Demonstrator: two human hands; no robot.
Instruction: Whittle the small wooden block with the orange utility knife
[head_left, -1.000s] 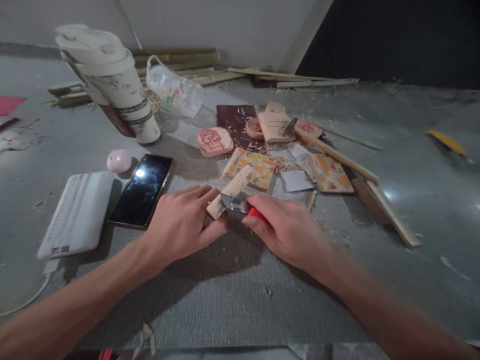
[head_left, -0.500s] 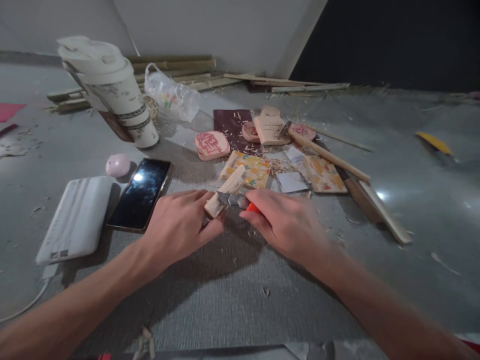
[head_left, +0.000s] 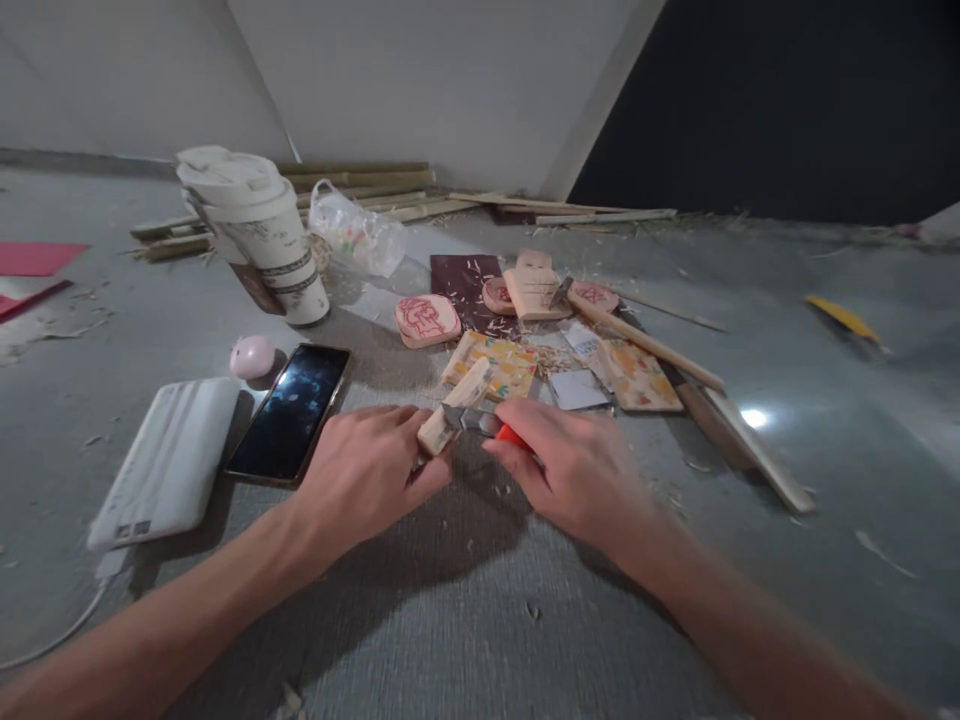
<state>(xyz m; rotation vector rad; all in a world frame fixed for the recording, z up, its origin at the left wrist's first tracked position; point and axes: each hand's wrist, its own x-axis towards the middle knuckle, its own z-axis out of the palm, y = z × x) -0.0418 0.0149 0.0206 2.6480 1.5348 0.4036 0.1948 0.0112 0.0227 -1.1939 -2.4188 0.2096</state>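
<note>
My left hand (head_left: 382, 455) is closed around the lower end of a pale wood piece (head_left: 463, 398), which slants up and away to the right. In my right hand (head_left: 566, 455) is a utility knife (head_left: 512, 437) with an orange-red handle, mostly hidden by my fingers. Its grey blade (head_left: 472, 420) points left and lies against the wood near my left fingers. Just beyond the wood is a fruit-patterned square (head_left: 510, 365) with wood shavings (head_left: 555, 357) beside it.
Left of me lie a phone (head_left: 292, 410), a white power bank (head_left: 169, 460) with a cable and a pink case (head_left: 252, 356). Behind stands a lidded cup (head_left: 262, 240). A hammer (head_left: 645, 335) and carved wood pieces (head_left: 427, 320) lie ahead; a yellow cutter (head_left: 844, 318) is far right.
The camera view has tilted up, so everything sits lower in the picture. Both hands keep their grips, and the blade is still against the wood, shifted slightly right along with my hands.
</note>
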